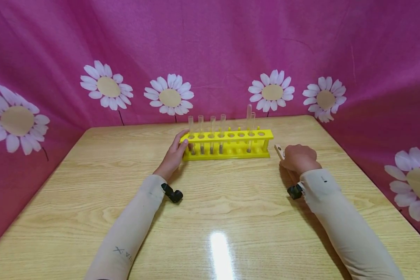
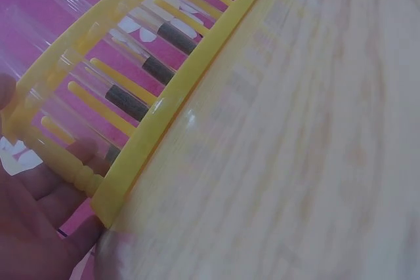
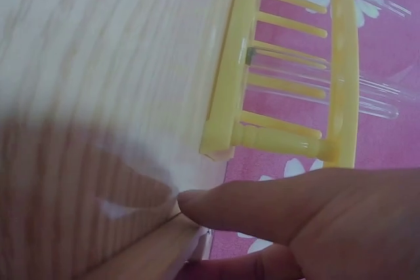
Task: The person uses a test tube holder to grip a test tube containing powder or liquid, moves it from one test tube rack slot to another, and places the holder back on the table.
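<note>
My left hand (image 1: pixel 173 157) is clamped on the left end of the yellow rack (image 1: pixel 231 156), which stands upright near the table's (image 1: pixel 231 202) far edge, about mid-width. My right hand (image 1: pixel 301 158) is off the rack's right end, between it and the table's right edge, fingers closed round a wooden holder (image 1: pixel 278 150). Load: four upright tubes (image 1: pixel 212 122) in the four leftmost holes, a fifth tube (image 1: pixel 253 120) second hole from the right, an upside-down tube (image 1: pixel 249 111) just beside it. Step in hand, as I read it: bracing the rack and picking up the holder, no tube engaged. Next move probably calls for a steady rack, the holder raised clear of the table and its front end lined up with a tube, without knocking the upside-down one. Views: head gives the whole layout plus the holder's front end past my fist; right wrist adds thumb and finger pinching the wood, hidden from head; left wrist has my fingers around the end post (image 2: pixel 62 159) and the dark grey contents (image 2: pixel 126 102) close up, no holder; can't tell whether the holder's jaws are spread
</note>
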The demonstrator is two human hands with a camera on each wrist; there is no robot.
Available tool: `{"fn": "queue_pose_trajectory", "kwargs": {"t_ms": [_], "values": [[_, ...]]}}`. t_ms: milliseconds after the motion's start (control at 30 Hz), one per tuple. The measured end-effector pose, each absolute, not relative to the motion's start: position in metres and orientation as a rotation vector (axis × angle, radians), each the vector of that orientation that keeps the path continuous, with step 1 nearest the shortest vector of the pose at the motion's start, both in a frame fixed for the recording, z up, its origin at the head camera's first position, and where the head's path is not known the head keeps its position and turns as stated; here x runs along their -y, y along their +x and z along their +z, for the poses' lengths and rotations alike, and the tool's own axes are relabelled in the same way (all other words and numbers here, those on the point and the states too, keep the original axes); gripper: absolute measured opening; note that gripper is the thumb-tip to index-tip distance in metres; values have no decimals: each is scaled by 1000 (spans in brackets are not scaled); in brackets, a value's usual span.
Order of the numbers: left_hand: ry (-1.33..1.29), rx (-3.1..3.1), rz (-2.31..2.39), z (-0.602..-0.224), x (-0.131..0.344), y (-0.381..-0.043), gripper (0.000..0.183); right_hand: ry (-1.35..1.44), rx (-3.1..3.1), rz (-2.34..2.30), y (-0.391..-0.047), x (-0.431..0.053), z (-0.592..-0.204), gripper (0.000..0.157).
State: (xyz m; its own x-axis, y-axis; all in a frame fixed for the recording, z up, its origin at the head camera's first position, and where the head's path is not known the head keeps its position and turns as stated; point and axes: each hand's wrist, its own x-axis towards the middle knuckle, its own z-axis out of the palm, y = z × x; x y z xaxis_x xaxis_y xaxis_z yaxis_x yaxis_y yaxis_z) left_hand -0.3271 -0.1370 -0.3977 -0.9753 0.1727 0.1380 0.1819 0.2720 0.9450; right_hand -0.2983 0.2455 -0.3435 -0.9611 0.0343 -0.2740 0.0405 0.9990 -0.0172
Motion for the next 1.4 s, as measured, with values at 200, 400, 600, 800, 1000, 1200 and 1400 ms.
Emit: {"fn": "queue_pose_trajectory", "kwargs": {"t_ms": [200, 400, 600, 800, 1000, 1200, 1400], "values": [[-367, 2498, -1864, -399, 138, -326, 44, 69, -2876, 25, -301, -242, -345, 28], [-386, 2494, -1870, -399, 139, -327, 48, 71, -2887, 29, -301, -242, -345, 26], [-416, 2477, -1850, -399, 139, -329, 46, 38, -2895, 17, -299, -242, -343, 24], [-448, 2469, -1817, -396, 139, -326, 44, 18, -2895, -23, -297, -245, -342, 23], [-431, 2484, -1802, -398, 139, -328, 45, 40, -2875, -89, -296, -249, -339, 24], [-382, 2504, -1803, -397, 137, -327, 46, 46, -2872, -148, -295, -251, -337, 24], [-357, 2515, -1805, -398, 138, -327, 46, 37, -2900, -217, -293, -254, -337, 25]]}}
